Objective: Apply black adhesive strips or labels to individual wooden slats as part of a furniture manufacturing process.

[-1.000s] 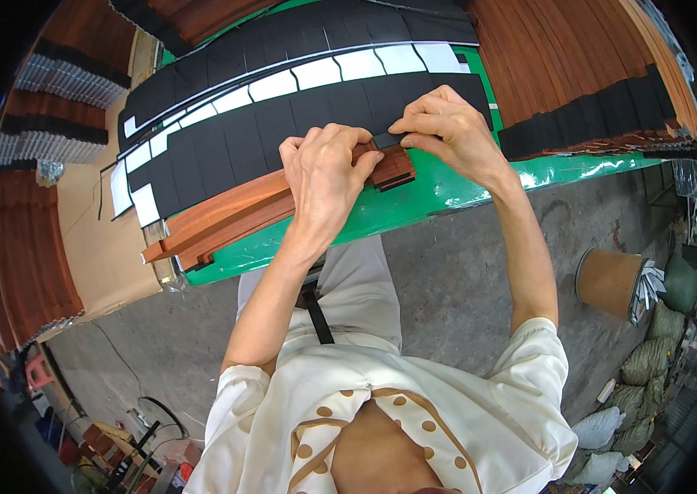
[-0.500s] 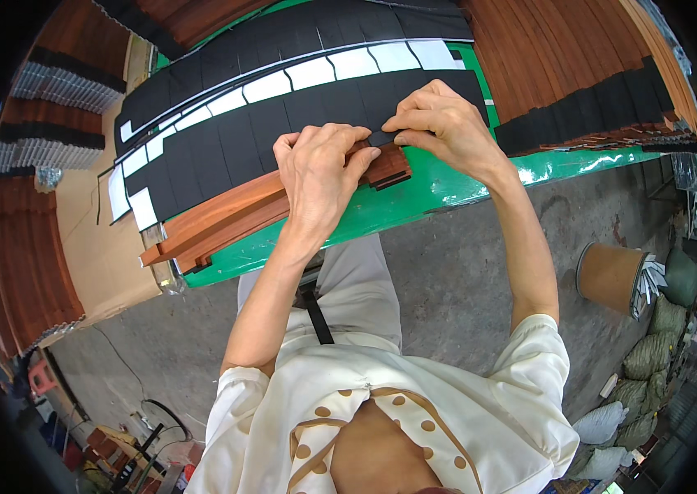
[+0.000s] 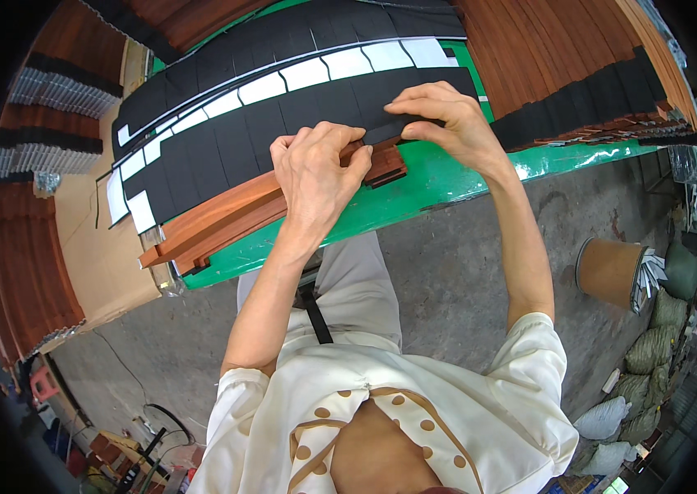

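A long reddish-brown wooden strip [image 3: 229,210] with a stepped profile lies along the near edge of the green table [image 3: 439,177]. My left hand [image 3: 311,169] is closed over it, thumb and forefinger pinching near its right part. To the right, my right hand [image 3: 451,123] hovers by the end of a dark band [image 3: 385,132], its thumb and forefinger parted. The thumb is close to the band; whether it touches cannot be made out. Just beyond both hands runs a row of black flat pieces [image 3: 241,132] laid side by side, with white pieces [image 3: 307,74] behind them.
Brown slats with black ends [image 3: 562,66] are stacked on the right. More brown stacks [image 3: 27,255] stand at the left beside tan cardboard [image 3: 89,239]. A brown drum [image 3: 608,267] and several sacks [image 3: 649,350] sit on the grey floor at the right.
My right thumb and forefinger have spread apart, and their tips have moved slightly right, away from my left hand. The left hand keeps nearly the same place.
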The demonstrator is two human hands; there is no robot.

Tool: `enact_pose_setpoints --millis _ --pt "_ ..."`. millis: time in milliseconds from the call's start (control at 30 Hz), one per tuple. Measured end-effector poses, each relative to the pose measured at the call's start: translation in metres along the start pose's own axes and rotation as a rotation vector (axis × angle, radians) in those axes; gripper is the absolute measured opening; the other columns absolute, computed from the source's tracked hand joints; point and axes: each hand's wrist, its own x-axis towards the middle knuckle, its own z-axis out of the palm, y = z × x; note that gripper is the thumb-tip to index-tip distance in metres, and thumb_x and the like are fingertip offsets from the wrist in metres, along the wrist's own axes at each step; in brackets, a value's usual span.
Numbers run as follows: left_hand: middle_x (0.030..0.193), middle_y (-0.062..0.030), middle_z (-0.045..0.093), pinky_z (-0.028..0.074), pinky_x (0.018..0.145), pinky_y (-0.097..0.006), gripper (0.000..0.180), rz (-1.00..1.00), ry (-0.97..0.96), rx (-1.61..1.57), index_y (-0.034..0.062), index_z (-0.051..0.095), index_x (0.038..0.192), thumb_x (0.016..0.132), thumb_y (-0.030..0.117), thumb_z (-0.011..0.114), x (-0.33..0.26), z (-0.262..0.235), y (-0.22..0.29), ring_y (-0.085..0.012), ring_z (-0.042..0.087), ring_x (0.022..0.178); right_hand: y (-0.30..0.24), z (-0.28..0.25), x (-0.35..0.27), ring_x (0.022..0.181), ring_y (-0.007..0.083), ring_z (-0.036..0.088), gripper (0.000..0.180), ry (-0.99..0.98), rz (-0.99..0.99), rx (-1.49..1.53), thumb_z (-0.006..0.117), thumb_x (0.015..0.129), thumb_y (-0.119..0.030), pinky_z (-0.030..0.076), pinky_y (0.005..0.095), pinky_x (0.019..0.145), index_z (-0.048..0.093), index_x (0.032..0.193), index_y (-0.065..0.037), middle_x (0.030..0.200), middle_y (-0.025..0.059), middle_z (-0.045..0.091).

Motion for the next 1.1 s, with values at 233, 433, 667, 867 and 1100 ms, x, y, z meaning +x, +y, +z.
enact_pose_setpoints --millis 233,433,667,867,1100 --pt "0.079 0.0006 0.066 0.035 0.079 -0.035 0.015 0.034 0.031 0.016 0.0088 0.071 0.085 0.073 0.018 0.070 0.000 0.001 -0.001 -0.0161 0.058 0.074 0.005 -0.001 -0.009 0.092 0.0198 0.060 0.024 -0.068 0.064 0.026 0.073 0.074 -0.009 0.049 0.0308 0.078 0.070 0.097 -0.004 0.095 0.0052 0.067" --pt "0.075 0.0014 0.062 0.035 0.076 -0.035 0.016 0.104 0.062 0.036 0.0105 0.071 0.088 0.073 0.016 0.070 0.000 0.003 -0.002 -0.0157 0.055 0.070 0.008 0.004 -0.010 0.089 0.0219 0.061 0.019 -0.059 0.104 0.069 0.071 0.076 -0.012 0.048 0.0323 0.078 0.070 0.094 -0.005 0.091 0.0060 0.067" --pt "0.071 0.0044 0.053 0.034 0.067 -0.033 0.025 0.362 0.214 0.173 0.0161 0.069 0.094 0.070 0.011 0.068 -0.003 0.010 -0.014 -0.0146 0.051 0.065 -0.007 0.030 -0.020 0.086 0.0118 0.059 0.019 0.057 0.287 0.363 0.063 0.084 -0.009 0.046 0.0243 0.076 0.065 0.101 -0.001 0.099 0.0057 0.062" --pt "0.074 0.0033 0.054 0.035 0.063 -0.033 0.020 0.370 0.276 0.210 0.0151 0.068 0.091 0.073 0.014 0.061 -0.007 0.018 -0.013 -0.0156 0.048 0.064 -0.027 0.073 -0.022 0.093 0.0155 0.062 0.025 0.346 0.542 0.363 0.051 0.096 -0.018 0.048 0.0277 0.081 0.059 0.110 0.001 0.101 0.0117 0.067" --pt "0.072 -0.0002 0.051 0.035 0.060 -0.032 0.022 0.370 0.302 0.133 0.0111 0.067 0.094 0.073 0.016 0.059 -0.008 0.017 -0.014 -0.0166 0.047 0.064 -0.033 0.092 -0.018 0.090 0.0176 0.062 0.026 0.583 0.567 0.242 0.038 0.098 -0.011 0.049 0.0292 0.079 0.057 0.110 0.001 0.100 0.0130 0.067"
